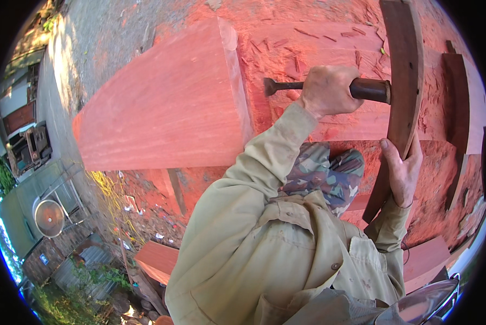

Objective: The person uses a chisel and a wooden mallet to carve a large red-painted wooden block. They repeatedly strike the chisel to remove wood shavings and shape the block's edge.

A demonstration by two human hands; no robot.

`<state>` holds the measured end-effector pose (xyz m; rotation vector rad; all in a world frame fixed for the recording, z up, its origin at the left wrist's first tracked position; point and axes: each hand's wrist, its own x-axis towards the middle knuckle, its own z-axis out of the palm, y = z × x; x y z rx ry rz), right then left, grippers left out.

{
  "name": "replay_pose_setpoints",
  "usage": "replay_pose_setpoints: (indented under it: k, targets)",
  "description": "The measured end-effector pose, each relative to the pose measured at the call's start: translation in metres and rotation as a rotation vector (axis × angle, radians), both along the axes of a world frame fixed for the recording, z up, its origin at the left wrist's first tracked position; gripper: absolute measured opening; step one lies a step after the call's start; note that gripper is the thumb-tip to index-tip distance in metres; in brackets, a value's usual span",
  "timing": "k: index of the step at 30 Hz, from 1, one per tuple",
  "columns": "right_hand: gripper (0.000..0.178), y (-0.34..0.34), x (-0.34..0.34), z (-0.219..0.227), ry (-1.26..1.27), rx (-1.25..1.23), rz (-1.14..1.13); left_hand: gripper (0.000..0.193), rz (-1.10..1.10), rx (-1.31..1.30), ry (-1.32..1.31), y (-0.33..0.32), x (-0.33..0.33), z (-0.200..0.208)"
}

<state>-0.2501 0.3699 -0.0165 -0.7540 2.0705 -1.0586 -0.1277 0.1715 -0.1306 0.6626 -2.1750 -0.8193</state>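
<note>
My left hand point(329, 91) is closed in a fist around a chisel point(370, 90) with a dark round handle and a metal shank. Its flared blade points left, close to the step beside a thick block of reddish wood point(167, 103). My right hand point(401, 169) grips a long, dark wooden bar point(404, 70) with small holes, thumb on one side and fingers partly hidden. The bar lies across the butt of the chisel handle and seems to touch it. Under the chisel, a lower reddish wood surface point(329, 49) carries chips and shavings.
More timber stands at the right, including a dark-edged plank point(457, 97). A reddish beam point(156, 261) lies at lower left, near yellow strings point(106, 189). Further left are a round fan-like object point(50, 218) and corrugated sheet point(80, 276). Reddish dust covers the ground.
</note>
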Motion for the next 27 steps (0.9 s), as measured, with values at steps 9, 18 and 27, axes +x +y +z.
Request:
replay_pose_setpoints:
  k: [9, 18, 27]
  targets:
    - [0.038, 0.006, -0.005, -0.012, -0.156, -0.11, -0.172, 0.023, 0.025, -0.025, -0.05, 0.002, -0.007, -0.011]
    - [0.025, 0.012, -0.016, -0.024, -0.284, -0.421, -0.402, 0.023, 0.005, -0.009, -0.111, 0.007, -0.011, -0.015]
    - [0.034, 0.009, -0.018, -0.029, -0.229, -0.146, -0.286, 0.024, -0.008, -0.003, -0.137, 0.001, -0.008, -0.013]
